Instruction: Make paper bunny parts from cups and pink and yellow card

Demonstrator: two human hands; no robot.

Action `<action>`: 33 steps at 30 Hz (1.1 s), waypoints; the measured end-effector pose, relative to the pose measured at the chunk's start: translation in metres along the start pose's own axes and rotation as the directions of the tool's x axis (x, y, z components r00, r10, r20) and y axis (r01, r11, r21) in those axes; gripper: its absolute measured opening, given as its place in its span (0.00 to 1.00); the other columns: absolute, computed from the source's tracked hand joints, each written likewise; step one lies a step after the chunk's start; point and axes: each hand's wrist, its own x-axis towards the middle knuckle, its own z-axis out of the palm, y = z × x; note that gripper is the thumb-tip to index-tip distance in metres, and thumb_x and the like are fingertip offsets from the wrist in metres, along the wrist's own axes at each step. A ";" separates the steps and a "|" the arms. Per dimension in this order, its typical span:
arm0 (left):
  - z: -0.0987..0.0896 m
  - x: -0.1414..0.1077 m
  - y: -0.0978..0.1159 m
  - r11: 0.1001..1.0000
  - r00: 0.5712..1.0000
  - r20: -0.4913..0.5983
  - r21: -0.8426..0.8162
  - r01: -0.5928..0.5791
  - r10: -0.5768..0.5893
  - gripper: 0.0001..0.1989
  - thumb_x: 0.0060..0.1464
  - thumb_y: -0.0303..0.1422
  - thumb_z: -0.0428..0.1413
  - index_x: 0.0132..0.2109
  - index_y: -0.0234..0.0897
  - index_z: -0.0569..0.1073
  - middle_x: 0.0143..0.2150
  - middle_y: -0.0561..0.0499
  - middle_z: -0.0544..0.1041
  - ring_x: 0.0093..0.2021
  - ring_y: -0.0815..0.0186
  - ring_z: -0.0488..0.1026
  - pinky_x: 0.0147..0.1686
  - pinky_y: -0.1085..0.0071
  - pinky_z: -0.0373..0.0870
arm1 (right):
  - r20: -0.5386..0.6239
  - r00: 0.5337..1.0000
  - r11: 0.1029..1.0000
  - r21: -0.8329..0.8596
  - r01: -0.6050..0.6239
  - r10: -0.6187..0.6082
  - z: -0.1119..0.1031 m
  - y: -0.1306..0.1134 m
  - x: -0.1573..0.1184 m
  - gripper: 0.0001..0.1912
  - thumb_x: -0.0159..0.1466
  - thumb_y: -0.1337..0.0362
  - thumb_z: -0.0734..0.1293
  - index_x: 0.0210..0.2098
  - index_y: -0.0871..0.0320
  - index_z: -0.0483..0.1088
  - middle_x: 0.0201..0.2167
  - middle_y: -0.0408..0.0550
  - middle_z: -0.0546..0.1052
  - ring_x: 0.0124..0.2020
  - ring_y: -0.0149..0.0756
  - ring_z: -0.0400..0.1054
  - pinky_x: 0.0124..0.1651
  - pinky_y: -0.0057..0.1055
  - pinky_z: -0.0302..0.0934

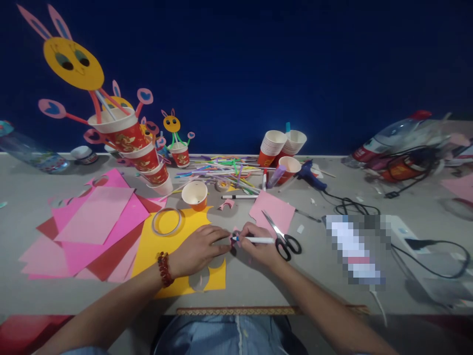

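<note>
My right hand (258, 244) is closed round a white marker (260, 240), its blue tip pointing left at a small pink paper piece (233, 235). My left hand (199, 249), with a red bead bracelet on the wrist, lies palm down on yellow paper (188, 222); its fingertips reach the left side of the small piece, fingers stretched out. Black-handled scissors (283, 239) lie just right of my right hand, partly over a pink sheet (271, 209). A tape roll (166, 222) rests on the yellow paper, and a paper cup (194, 195) stands behind it.
Pink and red sheets (96, 214) overlap at the left. Stacked red cups (129, 140) carry a rabbit figure behind them. Straws (225, 170), more cups (272, 145) and a blue glue gun (310, 176) lie at the back. Bottles (391, 138), cables and a blurred device (354, 251) are at the right.
</note>
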 end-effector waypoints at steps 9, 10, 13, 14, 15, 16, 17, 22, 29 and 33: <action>0.000 -0.001 -0.001 1.000 1.000 0.010 -0.002 0.003 -0.003 0.20 0.60 0.26 0.52 0.58 0.44 0.70 0.62 0.44 0.70 0.60 0.54 0.65 0.58 0.53 0.64 | 0.009 1.000 1.000 -0.017 -0.011 0.011 0.000 -0.003 0.000 0.05 0.57 0.66 0.64 0.24 0.56 0.67 0.19 0.40 0.71 0.21 0.30 0.61 0.25 0.26 0.55; -0.001 -0.001 -0.001 1.000 1.000 0.010 -0.002 0.003 -0.003 0.20 0.60 0.26 0.52 0.58 0.44 0.71 0.62 0.44 0.70 0.60 0.54 0.65 0.58 0.53 0.64 | 0.009 1.000 1.000 -0.018 -0.011 0.011 0.000 -0.003 0.000 0.05 0.57 0.66 0.64 0.24 0.55 0.66 0.19 0.40 0.71 0.21 0.30 0.62 0.24 0.26 0.55; -0.001 0.000 0.000 1.000 1.000 0.019 -0.001 0.009 -0.009 0.20 0.60 0.25 0.51 0.58 0.44 0.71 0.62 0.44 0.70 0.60 0.54 0.65 0.58 0.53 0.63 | 0.012 1.000 1.000 -0.026 -0.010 0.010 0.000 -0.003 0.000 0.05 0.57 0.66 0.64 0.24 0.55 0.66 0.19 0.40 0.71 0.21 0.31 0.61 0.24 0.26 0.54; -0.002 0.000 0.000 1.000 1.000 0.024 0.000 0.012 -0.012 0.20 0.60 0.25 0.51 0.58 0.44 0.70 0.62 0.44 0.69 0.60 0.54 0.65 0.58 0.53 0.63 | 0.014 1.000 1.000 -0.030 -0.008 0.009 0.000 -0.003 0.000 0.05 0.57 0.66 0.64 0.24 0.56 0.66 0.19 0.40 0.71 0.21 0.31 0.61 0.24 0.26 0.54; -0.002 0.000 0.000 1.000 0.999 0.029 0.002 0.015 -0.015 0.20 0.60 0.25 0.51 0.58 0.44 0.70 0.62 0.44 0.69 0.60 0.54 0.65 0.59 0.53 0.63 | 0.015 1.000 0.999 -0.034 -0.006 0.007 0.000 -0.002 0.000 0.06 0.57 0.66 0.64 0.24 0.56 0.66 0.19 0.40 0.71 0.21 0.31 0.61 0.25 0.26 0.54; -0.002 0.000 0.001 1.000 0.999 0.032 0.003 0.016 -0.016 0.20 0.60 0.25 0.51 0.58 0.44 0.70 0.62 0.43 0.69 0.60 0.54 0.65 0.59 0.53 0.63 | 0.017 1.000 0.999 -0.037 -0.003 0.004 0.000 -0.002 0.000 0.06 0.57 0.65 0.64 0.24 0.56 0.66 0.19 0.40 0.71 0.21 0.31 0.61 0.25 0.26 0.54; -0.002 0.000 0.001 1.000 0.999 0.031 0.003 0.015 -0.015 0.20 0.60 0.26 0.52 0.58 0.44 0.70 0.62 0.44 0.69 0.60 0.54 0.65 0.59 0.53 0.63 | 0.019 1.000 0.999 -0.040 -0.002 0.002 -0.001 -0.002 0.000 0.06 0.58 0.65 0.64 0.24 0.56 0.66 0.19 0.40 0.70 0.21 0.31 0.61 0.25 0.26 0.54; -0.002 0.000 0.001 1.000 1.000 0.014 0.001 0.006 -0.006 0.20 0.60 0.26 0.52 0.57 0.44 0.71 0.61 0.44 0.70 0.60 0.55 0.66 0.59 0.53 0.64 | 0.035 0.999 0.999 -0.049 -0.016 0.017 0.000 -0.001 -0.001 0.06 0.58 0.66 0.65 0.25 0.56 0.66 0.19 0.38 0.70 0.19 0.30 0.61 0.22 0.24 0.53; -0.002 0.000 0.001 1.000 1.000 0.018 0.006 0.002 -0.002 0.20 0.60 0.26 0.52 0.58 0.44 0.70 0.61 0.44 0.70 0.60 0.55 0.66 0.58 0.53 0.64 | 0.063 0.998 0.999 -0.030 -0.028 0.030 0.000 0.000 -0.002 0.06 0.59 0.66 0.65 0.25 0.56 0.65 0.16 0.36 0.67 0.15 0.27 0.60 0.18 0.23 0.51; -0.003 0.001 0.001 1.000 1.000 0.013 0.002 0.000 0.000 0.20 0.60 0.26 0.52 0.58 0.44 0.70 0.61 0.43 0.70 0.60 0.55 0.66 0.58 0.53 0.64 | 0.073 0.996 0.999 -0.024 -0.042 0.044 -0.001 -0.002 -0.003 0.06 0.59 0.67 0.64 0.25 0.56 0.65 0.16 0.35 0.67 0.13 0.26 0.59 0.17 0.23 0.51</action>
